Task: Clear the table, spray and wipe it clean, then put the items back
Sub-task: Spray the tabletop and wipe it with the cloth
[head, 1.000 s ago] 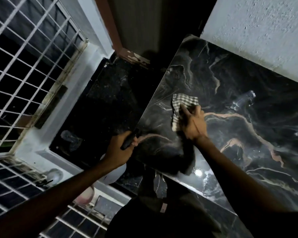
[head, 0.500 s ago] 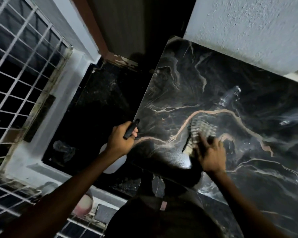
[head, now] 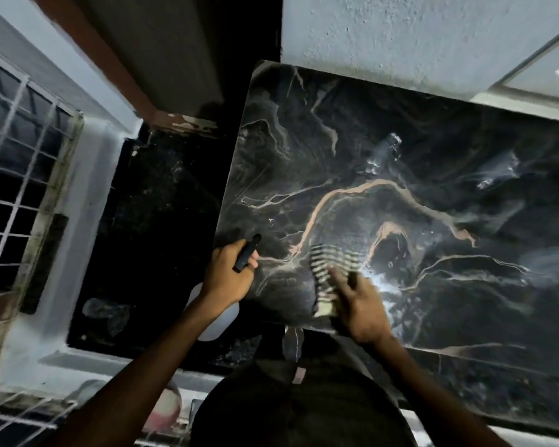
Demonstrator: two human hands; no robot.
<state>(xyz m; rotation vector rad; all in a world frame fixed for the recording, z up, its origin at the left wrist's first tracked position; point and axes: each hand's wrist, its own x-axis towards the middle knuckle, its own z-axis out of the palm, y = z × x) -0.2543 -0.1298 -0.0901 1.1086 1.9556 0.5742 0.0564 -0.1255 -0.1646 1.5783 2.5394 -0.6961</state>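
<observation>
Cloth (head: 328, 269) is checked, light and dark squares, smeared by motion blur so the weave reads as wavy stripes. It is pressed flat on the table (head: 400, 150) under the right hand (head: 359, 304), spreading out ahead of the fingertips and bunching slightly at the near edge beside the thumb. The right hand's fingers (head: 338, 279) are laid out nearly straight on top of the cloth, not curled round it; fine detail of the grip cannot be told through the blur.

Table top is dark polished stone, black with tan and pale veins. One thick tan vein is seen running from just ahead of the cloth away to the right. A bright glare spot sits just right of the right hand, and hazy whitish patches are seen further right and further ahead.

The left hand (head: 229, 279) is held at the table's left edge, just left of the cloth and apart from it. Its fingers are wrapped round the dark trigger head of a spray bottle (head: 218, 321); the pale body hangs below the hand, off the table edge.

A white window grille (head: 10, 175) is seen well left of the left hand.
</observation>
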